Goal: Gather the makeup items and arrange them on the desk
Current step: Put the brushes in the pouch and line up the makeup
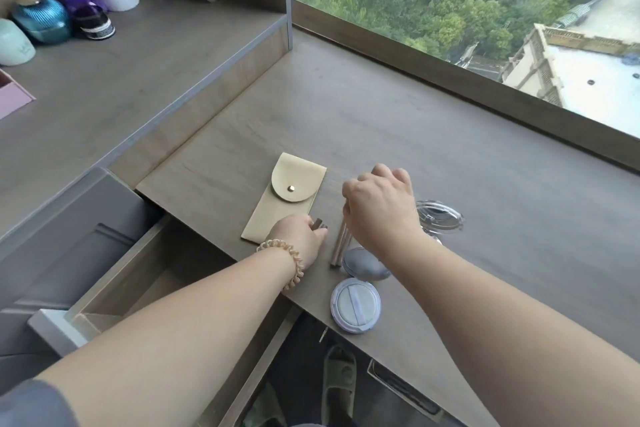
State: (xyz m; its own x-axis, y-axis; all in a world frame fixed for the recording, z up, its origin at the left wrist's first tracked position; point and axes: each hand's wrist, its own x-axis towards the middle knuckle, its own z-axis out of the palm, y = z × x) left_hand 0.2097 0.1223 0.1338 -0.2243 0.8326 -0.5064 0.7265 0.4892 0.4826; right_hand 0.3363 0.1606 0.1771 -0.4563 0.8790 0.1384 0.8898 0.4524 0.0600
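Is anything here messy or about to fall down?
The round white compact sits right at the desk's front edge, so it looks easy to knock off. The drawer below hangs open too.

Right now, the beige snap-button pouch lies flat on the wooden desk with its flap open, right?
Not quite. The head view shows the beige snap-button pouch lying flat on the wooden desk with its flap closed, not open.

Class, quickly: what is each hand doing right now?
Left hand: grips a small dark item.
Right hand: holds slim sticks.
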